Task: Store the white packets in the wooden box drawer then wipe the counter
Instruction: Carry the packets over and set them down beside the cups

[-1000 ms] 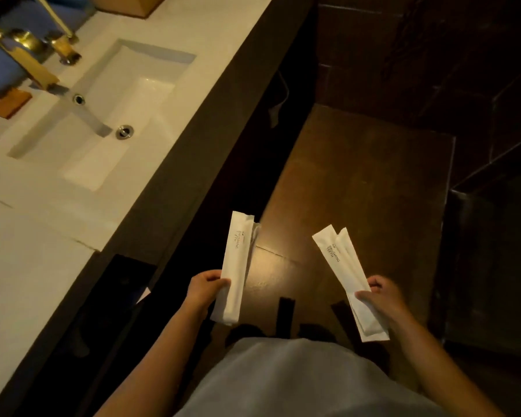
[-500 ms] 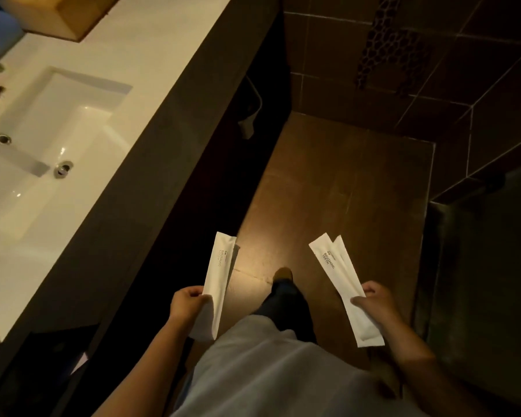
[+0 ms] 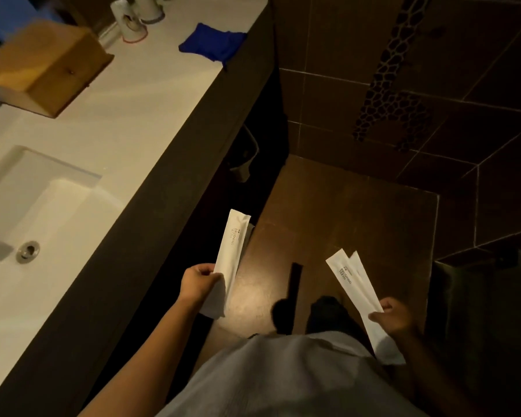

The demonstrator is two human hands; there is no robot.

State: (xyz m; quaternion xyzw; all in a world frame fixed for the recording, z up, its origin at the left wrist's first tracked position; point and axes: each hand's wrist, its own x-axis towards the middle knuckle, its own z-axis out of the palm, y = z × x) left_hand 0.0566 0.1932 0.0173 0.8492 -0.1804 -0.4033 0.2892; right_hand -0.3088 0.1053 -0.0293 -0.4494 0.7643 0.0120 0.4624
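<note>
At ten o'clock the wooden box [image 3: 42, 67] sits on the white counter [image 3: 139, 115], its drawer shut, with the sink [image 3: 36, 224] at nine o'clock and a blue cloth [image 3: 212, 45] at twelve near the counter's edge. The left hand [image 3: 197, 284], at six o'clock, grips white packets [image 3: 229, 260] by their lower part. At four o'clock the right hand [image 3: 393, 319] pinches two more packets [image 3: 354, 285], fanned apart, over the dark floor [image 3: 343, 212].

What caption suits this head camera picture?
Both hands hold white packets beside the counter, wooden box drawer closed.
</note>
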